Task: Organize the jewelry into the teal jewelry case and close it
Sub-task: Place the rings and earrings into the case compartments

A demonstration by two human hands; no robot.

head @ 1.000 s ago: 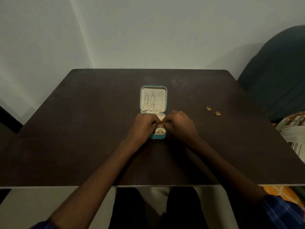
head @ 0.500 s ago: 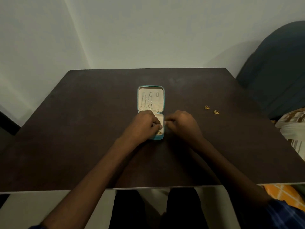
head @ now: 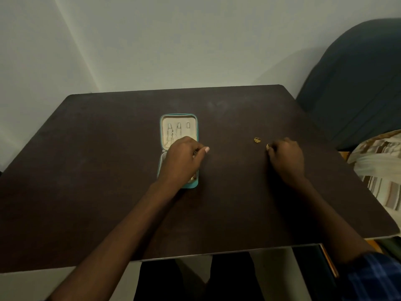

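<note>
Both forearms reach in from the near table (head: 108, 213) edge. Blue plaid sleeve (head: 375, 276) on the right arm, near the bottom right corner.

Left hand (head: 184, 161): palm down, knuckles up, sits over the lower tray of the teal jewelry case (head: 179, 129). Fingers curled, one fingertip pokes out to the right past the case edge. Can't tell whether it pinches anything or just rests there. A bit of gold jewelry (head: 192, 178) shows in the tray just behind the heel of this hand.

Right hand (head: 286, 157): well to the right of the case, palm down on the table, fingers curled in. Fingertips close on a small gold ring (head: 268, 146) at the hand's front-left; narrow pinch, ring at table level.

Second gold ring (head: 257, 140): loose on the table, just ahead and left of that pinch, not touched.

Case lid lies open flat beyond the left hand, cream lining up, thin chains (head: 171, 135) hanging from its tabs.

Beyond the right hand: dark blue chair back (head: 358, 83), striped fabric (head: 382, 170) off the table's right edge.
</note>
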